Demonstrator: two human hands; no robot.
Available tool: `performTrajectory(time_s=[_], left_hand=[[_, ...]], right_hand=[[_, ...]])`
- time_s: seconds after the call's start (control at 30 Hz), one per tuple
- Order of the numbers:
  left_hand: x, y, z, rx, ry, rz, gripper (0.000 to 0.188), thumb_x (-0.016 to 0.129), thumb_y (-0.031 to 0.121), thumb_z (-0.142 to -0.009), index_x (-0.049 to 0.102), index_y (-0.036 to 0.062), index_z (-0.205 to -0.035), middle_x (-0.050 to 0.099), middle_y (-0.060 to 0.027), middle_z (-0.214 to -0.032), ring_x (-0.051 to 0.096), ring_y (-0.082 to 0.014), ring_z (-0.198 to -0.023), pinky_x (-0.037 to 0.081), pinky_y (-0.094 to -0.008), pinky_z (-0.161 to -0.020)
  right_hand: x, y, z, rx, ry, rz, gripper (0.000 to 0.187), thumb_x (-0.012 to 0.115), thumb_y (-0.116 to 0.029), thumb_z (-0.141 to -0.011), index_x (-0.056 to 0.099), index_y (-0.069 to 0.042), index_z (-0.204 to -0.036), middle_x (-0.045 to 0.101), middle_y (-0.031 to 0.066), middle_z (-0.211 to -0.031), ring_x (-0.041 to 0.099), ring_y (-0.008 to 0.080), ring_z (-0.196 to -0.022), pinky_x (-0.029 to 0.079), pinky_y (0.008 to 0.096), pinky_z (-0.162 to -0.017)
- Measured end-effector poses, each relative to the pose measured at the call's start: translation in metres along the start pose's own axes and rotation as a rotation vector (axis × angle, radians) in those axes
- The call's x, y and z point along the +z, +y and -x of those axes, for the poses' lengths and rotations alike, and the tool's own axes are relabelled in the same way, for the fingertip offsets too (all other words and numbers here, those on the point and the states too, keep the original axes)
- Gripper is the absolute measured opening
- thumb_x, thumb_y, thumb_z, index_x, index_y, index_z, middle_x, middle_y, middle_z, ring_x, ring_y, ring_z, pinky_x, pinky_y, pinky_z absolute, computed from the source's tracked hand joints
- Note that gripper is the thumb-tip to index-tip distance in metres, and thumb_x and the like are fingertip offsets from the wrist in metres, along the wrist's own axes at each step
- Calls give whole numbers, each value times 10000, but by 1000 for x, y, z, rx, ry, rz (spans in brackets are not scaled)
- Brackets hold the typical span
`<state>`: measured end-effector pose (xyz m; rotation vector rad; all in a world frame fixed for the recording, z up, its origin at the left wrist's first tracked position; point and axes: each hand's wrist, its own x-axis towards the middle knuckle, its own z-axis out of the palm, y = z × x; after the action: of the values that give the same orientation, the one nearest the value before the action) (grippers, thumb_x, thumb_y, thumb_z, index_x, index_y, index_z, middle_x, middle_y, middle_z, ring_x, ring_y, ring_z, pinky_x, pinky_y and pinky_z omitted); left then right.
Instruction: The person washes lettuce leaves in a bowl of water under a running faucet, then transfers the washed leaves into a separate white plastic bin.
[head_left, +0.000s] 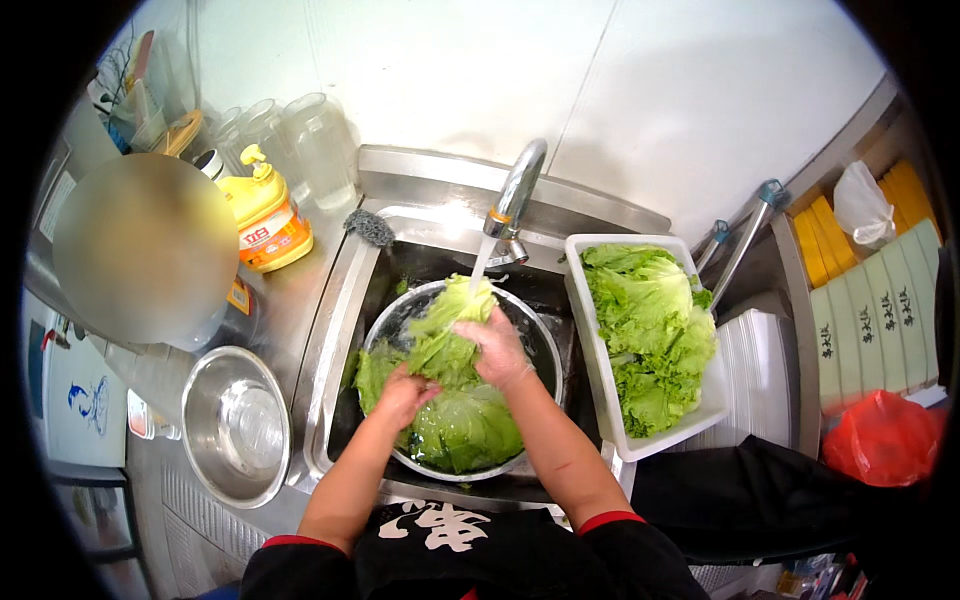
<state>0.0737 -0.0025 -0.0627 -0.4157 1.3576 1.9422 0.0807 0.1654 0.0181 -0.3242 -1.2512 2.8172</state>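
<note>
metal bowls (236,425) — 2 | white tray (600,380) — 1 | yellow pump bottle (266,215) — 1 | glass jars (322,150) — 3

Both bare forearms reach up over the sink (345,300), left hand (405,395) curled low, right hand (497,348) spread flat, palm down, slightly higher.

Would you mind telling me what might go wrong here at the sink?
1. The bowl is heaped with lettuce under the running tap; leaves or water may spill over its rim.
2. The tray of lettuce overhangs the sink edge and might tip if the right hand or its forearm bumps it.
</note>
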Motion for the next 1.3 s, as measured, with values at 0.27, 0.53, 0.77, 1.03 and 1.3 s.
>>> performTrajectory(time_s=[0.27,0.53,0.77,1.03,1.3], left_hand=[[16,32,-11,62,-126,32,256,460,73,-868,499,102,-1120,567,2,-995,529,-99,-732,388,-217,-548],[41,2,-31,-97,-299,-125,413,392,-149,-731,504,52,-1075,561,-69,-1001,565,-135,-715,489,-227,-621],[75,18,12,-102,-327,-54,405,363,-190,-715,441,-44,-1084,516,-191,-1023,545,-325,-980,489,-337,-862],[60,17,13,-109,-255,-52,370,367,-174,-736,438,-50,-1077,510,-190,-1006,551,-328,-940,498,-341,-842],[16,7,9,-129,-93,-84,359,378,-169,-727,449,-54,-1060,518,-176,-960,555,-314,-904,504,-359,-829]], right_hand=[[-4,-5,30,32,-28,572,531,677,-44,-707,451,-38,-1188,566,27,-985,534,130,-891,439,270,-788],[6,-124,112,-129,200,171,491,684,-66,-706,457,-23,-1139,580,74,-987,561,178,-879,470,304,-769],[-15,-228,112,-415,410,49,701,662,-143,-720,283,-30,-1299,328,208,-1320,437,349,-1125,400,479,-906],[-133,-244,25,-60,969,1223,470,606,-238,-734,500,-31,-1143,499,195,-1189,499,322,-1081,442,401,-848],[-58,-272,21,88,875,2149,264,572,-178,-735,636,-81,-973,612,150,-999,575,289,-969,459,376,-815]])
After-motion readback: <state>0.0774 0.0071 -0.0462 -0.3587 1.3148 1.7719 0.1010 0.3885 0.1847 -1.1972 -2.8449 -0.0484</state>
